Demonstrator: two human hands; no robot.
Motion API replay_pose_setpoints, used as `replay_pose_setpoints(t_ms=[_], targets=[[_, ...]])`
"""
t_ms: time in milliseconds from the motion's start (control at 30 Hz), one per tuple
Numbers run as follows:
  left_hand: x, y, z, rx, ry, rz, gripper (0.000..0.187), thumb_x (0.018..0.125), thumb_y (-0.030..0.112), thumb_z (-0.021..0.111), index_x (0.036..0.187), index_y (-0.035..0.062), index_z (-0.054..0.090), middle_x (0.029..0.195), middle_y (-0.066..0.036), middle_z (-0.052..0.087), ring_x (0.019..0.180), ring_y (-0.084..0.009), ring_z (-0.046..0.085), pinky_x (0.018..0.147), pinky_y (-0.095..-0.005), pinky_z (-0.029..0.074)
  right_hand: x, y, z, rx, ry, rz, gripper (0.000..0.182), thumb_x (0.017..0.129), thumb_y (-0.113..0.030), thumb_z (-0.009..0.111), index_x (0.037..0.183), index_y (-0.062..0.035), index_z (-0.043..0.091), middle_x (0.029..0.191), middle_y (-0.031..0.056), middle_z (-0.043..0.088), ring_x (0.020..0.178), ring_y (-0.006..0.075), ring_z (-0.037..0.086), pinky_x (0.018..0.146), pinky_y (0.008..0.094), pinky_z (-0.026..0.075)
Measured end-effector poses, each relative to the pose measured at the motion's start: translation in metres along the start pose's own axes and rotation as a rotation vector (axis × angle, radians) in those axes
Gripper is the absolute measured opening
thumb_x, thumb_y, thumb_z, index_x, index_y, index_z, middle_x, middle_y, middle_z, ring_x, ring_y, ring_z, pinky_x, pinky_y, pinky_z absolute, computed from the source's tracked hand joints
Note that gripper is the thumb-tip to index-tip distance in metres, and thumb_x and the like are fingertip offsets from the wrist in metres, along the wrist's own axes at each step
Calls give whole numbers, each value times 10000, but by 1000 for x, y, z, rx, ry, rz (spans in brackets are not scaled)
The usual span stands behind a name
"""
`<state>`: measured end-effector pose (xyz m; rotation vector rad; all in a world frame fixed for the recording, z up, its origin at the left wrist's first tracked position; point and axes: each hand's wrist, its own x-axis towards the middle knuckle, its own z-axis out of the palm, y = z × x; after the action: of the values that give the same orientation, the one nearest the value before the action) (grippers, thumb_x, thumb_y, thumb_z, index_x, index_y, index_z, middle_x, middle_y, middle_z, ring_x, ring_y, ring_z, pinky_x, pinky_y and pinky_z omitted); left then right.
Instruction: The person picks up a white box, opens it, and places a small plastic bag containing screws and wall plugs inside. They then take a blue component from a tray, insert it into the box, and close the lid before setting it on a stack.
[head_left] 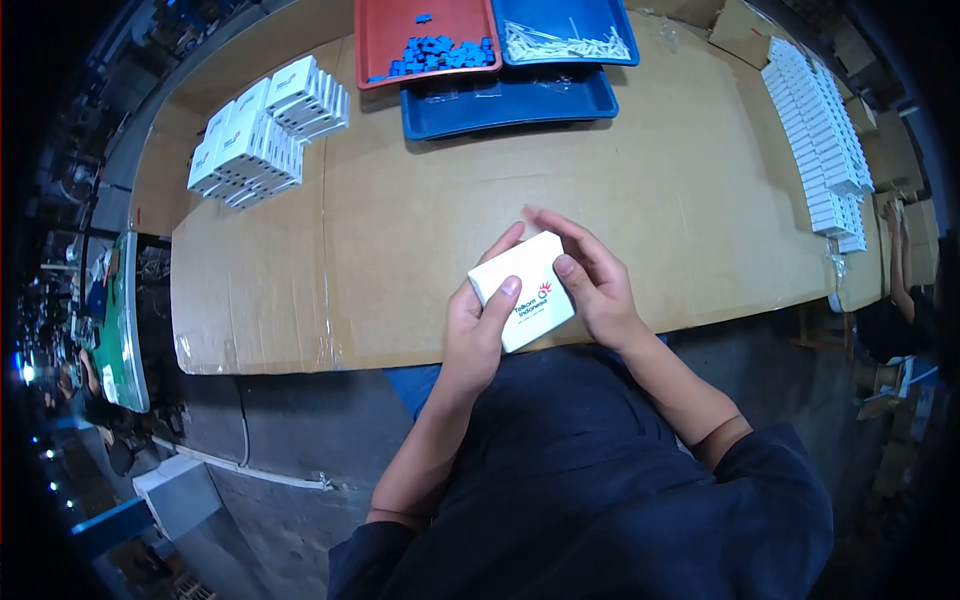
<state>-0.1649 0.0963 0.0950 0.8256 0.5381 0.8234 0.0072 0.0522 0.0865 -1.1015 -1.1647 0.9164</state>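
A flat white square box (527, 303) printed with the Telkom Indonesia logo is held over the near edge of the cardboard-covered table, its printed face turned up. My left hand (478, 322) grips its left side, thumb on the face and fingers around behind. On the opposite side, my right hand (603, 292) has its thumb on the face near the upper right edge. The right fingers curve beyond the box's far edge, and a fingertip there is blurred. The underside of the box is hidden.
Similar white boxes (243, 139) are stacked at the left; long stacks of white pieces (812, 130) line the right. At the back are a red tray (377, 30) of small blue parts (437, 53), a blue tray (627, 45) of white sticks (567, 45), and a lower blue tray (510, 122).
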Motion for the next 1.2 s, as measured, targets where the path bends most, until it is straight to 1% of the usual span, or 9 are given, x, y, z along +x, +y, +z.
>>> replay_pose_setpoints(t_ms=[33, 67, 167, 500, 700, 867, 967, 1100, 1200], targets=[[1, 0, 1, 118, 9, 102, 550, 1073, 153, 578, 1564, -27, 406, 1478, -147, 559, 1309, -175, 570, 1073, -321, 487, -3, 1, -6, 188, -4, 249, 458, 1064, -246, 636, 1435, 15, 580, 1309, 112, 683, 1174, 165, 646, 1000, 310, 507], [0, 4, 1, 177, 19, 119, 516, 1057, 102, 599, 1531, -40, 452, 1485, -157, 564, 1301, -172, 572, 1087, -326, 479, -3, 5, -13, 148, -21, 289, 373, 1050, -182, 667, 1370, 6, 637, 1079, 5, 713, 932, 46, 618, 836, 229, 516], [-6, 1, -4, 262, -6, 141, 468, 1034, 85, 649, 1467, -51, 533, 1408, -149, 627, 1267, -180, 599, 1079, -338, 486, 0, -7, -22, 200, -89, 296, 357, 1025, -145, 697, 1347, 4, 660, 1038, 9, 713, 877, 45, 615, 790, 225, 520], [-12, 3, 1, 279, -15, 196, 419, 977, 76, 744, 1362, -53, 638, 1268, -116, 707, 1175, -168, 648, 1031, -320, 511, 1, -16, -15, 408, -129, 65, 315, 966, -29, 722, 1266, 55, 675, 1297, 201, 711, 1167, 183, 684, 1000, 330, 560], [-7, -5, -3, 221, 10, 157, 408, 1007, 108, 713, 1370, -57, 626, 1280, -130, 697, 1172, -171, 649, 1035, -330, 510, 8, -21, -14, 347, -93, 221, 323, 972, -40, 723, 1270, 67, 661, 1286, 190, 716, 1103, 186, 695, 1007, 343, 557], [2, -8, -7, -186, 136, 146, 504, 1051, 150, 645, 1491, -38, 486, 1388, -147, 620, 1269, -216, 609, 1100, -383, 477, 8, -1, -9, 324, -129, 316, 541, 874, -21, 832, 1356, 36, 594, 1358, 118, 634, 1271, 187, 600, 1124, 363, 490], [7, -1, -15, -293, 119, 103, 543, 1050, 164, 648, 1518, -27, 451, 1423, -152, 595, 1314, -236, 579, 1143, -401, 438, 5, 4, -7, 356, -111, 274, 437, 885, 12, 803, 1281, 24, 619, 1329, 115, 643, 1268, 192, 605, 1154, 370, 469], [17, 2, -21, 126, 169, 323, 669, 1002, 172, 704, 1565, -6, 391, 1442, -165, 576, 1346, -253, 555, 1172, -419, 410, 11, 3, -17, 400, -29, 206, 386, 869, 2, 818, 1210, 4, 638, 1261, 91, 663, 1214, 170, 626, 1102, 344, 493], [12, 9, -30, 443, 101, 372, 725, 958, 151, 748, 1567, -13, 391, 1458, -173, 569, 1370, -258, 537, 1185, -417, 394, 12, -8, -17, -9, -1, 139, 470, 812, -69, 892, 1216, -31, 654, 1142, 35, 687, 1092, 125, 642, 976, 298, 510]])
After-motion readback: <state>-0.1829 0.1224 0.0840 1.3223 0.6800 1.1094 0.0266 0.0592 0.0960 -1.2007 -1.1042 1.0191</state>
